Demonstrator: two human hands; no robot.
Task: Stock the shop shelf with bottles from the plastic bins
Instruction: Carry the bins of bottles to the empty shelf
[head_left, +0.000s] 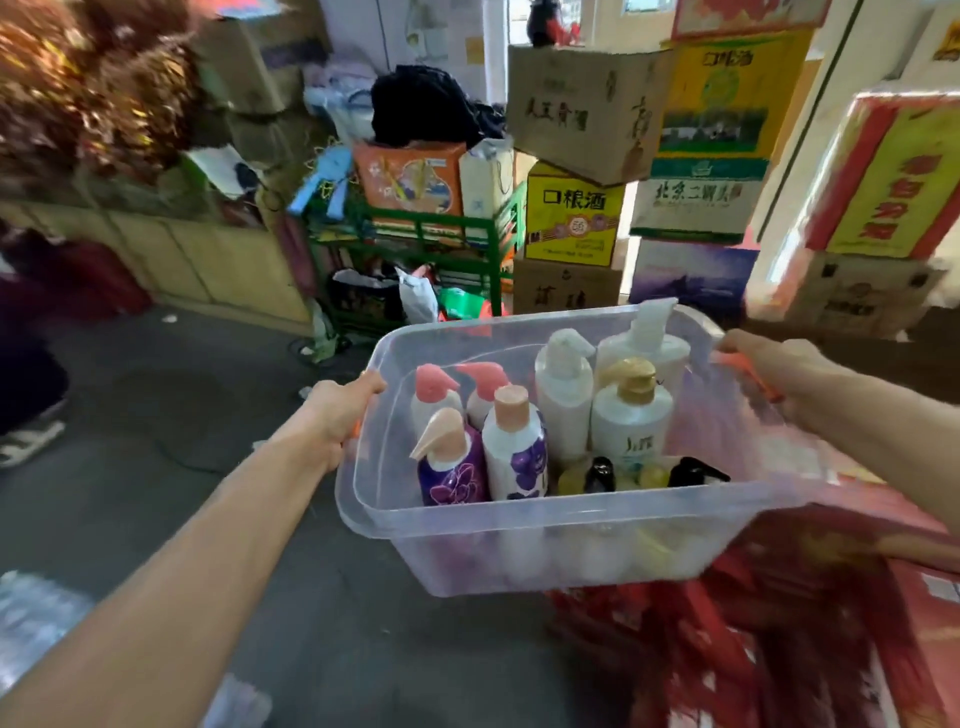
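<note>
Bottles fill the clear plastic bin (467, 545), which hangs in the air between the two hands. The left hand (335, 410) grips the bin's left rim, fingers curled over an orange handle; the right hand (779, 371) grasps the right rim the same way, at the orange handle (748, 371) there. Just right of the left hand stand a purple floral pump bottle (452, 467) and a white bottle with a peach cap (514, 447), with two pink-pumped bottles (439, 389) behind them. Nearer the right hand, two black-pumped bottles (696, 472) sit low at the front, a white bottle with a gold pump (631, 415) rises behind them, and white pump bottles (563, 384) stand at the far side. Below the right hand lies a blurred heap of red packaging (753, 623). Beyond the bin, ahead of the left hand, is a green metal rack (457, 244) bearing an orange gift box (410, 176). Farther off, ahead of the right hand, cardboard cartons are stacked, among them a yellow liquor carton (574, 221) and a brown carton (582, 111).
</note>
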